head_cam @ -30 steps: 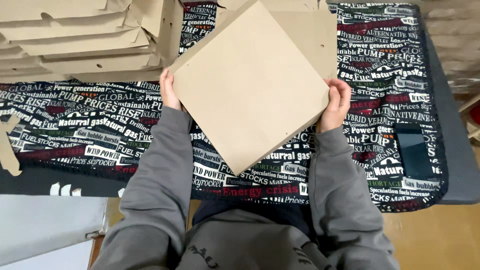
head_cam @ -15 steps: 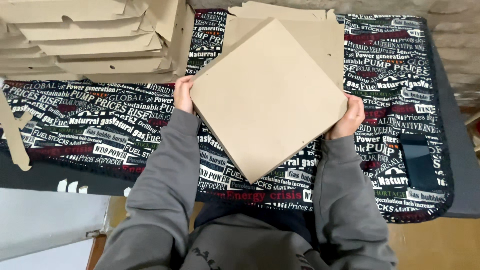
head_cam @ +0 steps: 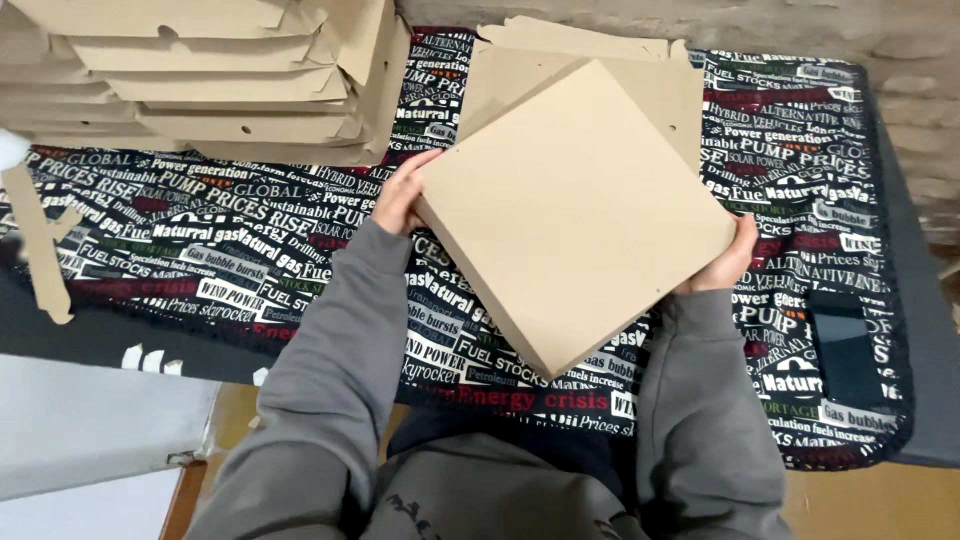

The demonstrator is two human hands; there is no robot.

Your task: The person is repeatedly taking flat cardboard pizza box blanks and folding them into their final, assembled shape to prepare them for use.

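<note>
A closed flat square cardboard box (head_cam: 575,215) hangs above the table, turned so one corner points toward me. My left hand (head_cam: 400,195) grips its left corner with the fingers over the top edge. At the box's right corner my right hand (head_cam: 725,265) holds it from below. Both grey sleeves reach up from the bottom of the view. Under the box lies a stack of flat unfolded cardboard blanks (head_cam: 640,75).
A pile of folded cardboard boxes (head_cam: 210,85) fills the back left. A black cloth with printed lettering (head_cam: 200,240) covers the table. A cardboard scrap (head_cam: 40,245) lies at the left edge. A dark phone (head_cam: 840,345) rests at the right.
The box has shifted to the right and slightly down in view and tilted a little, with both hands staying on its corners. The camera has moved closer to the stack.
</note>
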